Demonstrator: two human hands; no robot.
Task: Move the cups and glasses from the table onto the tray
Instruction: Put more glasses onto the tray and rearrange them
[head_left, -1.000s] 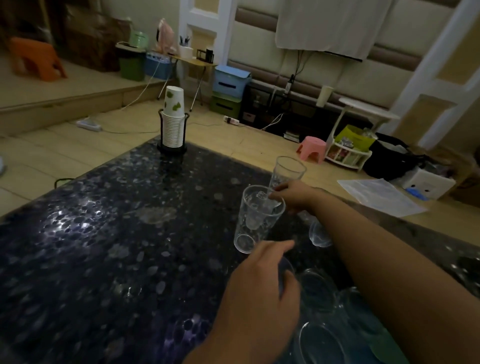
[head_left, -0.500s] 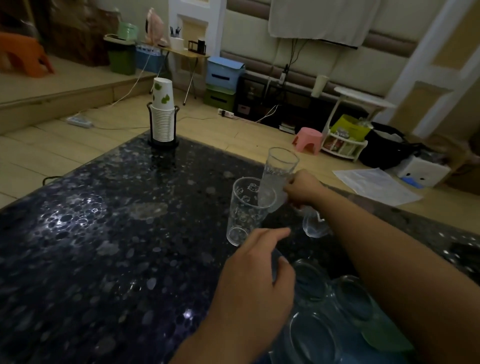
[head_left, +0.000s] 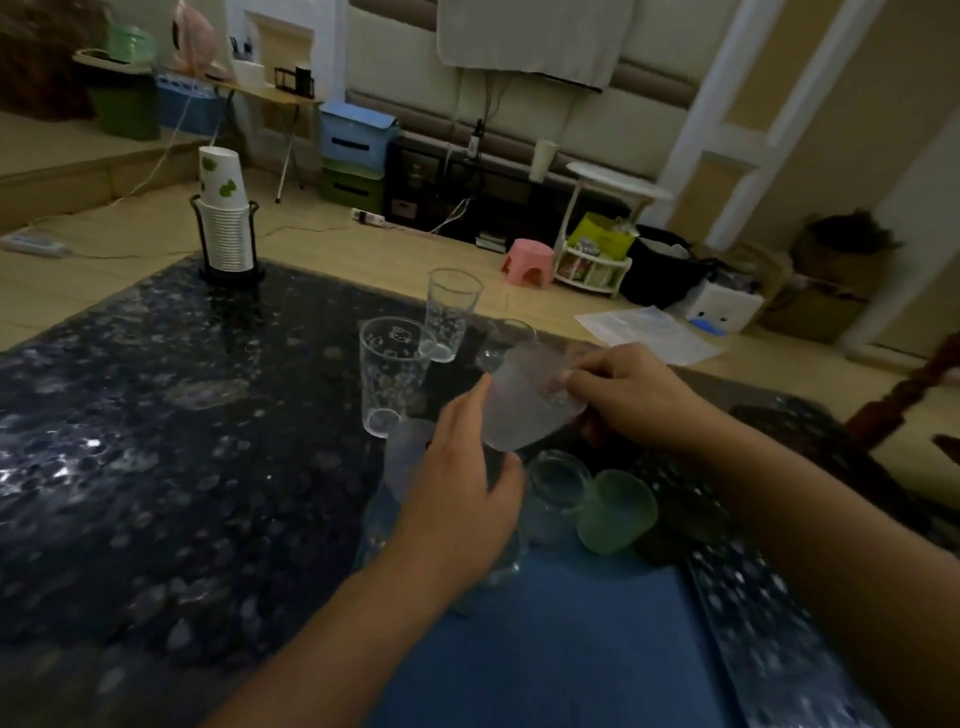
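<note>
Only the head cam here, so that's all I've got. Both arms come in from the bottom edge and meet over the dark speckled table (head_left: 156, 467). My right hand (head_left: 631, 402) reaches in from the right with the wrist bent inward, thumb and fingertips pinching the rim of a frosted cup (head_left: 524, 400), which is tilted and lifted just above the other stuff. My left hand (head_left: 460, 499) comes up the middle, palm turned toward that same cup, fingers fairly straight and relaxed; the index tip touches the cup's left side, but it isn't wrapped around anything, so I'd call it released. The blue tray (head_left: 545, 649) sits under and between my forearms. At its far end I can see a clear glass (head_left: 553, 493) and a green cup (head_left: 615, 512) lying tilted, touching each other. A tall printed glass (head_left: 389, 374) stands upright on the table just beyond my left hand, and a second tall glass (head_left: 451, 312) stands behind it, close to the far edge. A stack of paper cups (head_left: 224, 218) in a black holder sits at the far corner, well apart from everything. The frame is pretty blurry and dim, so what's under my left palm I can't tell.
</note>
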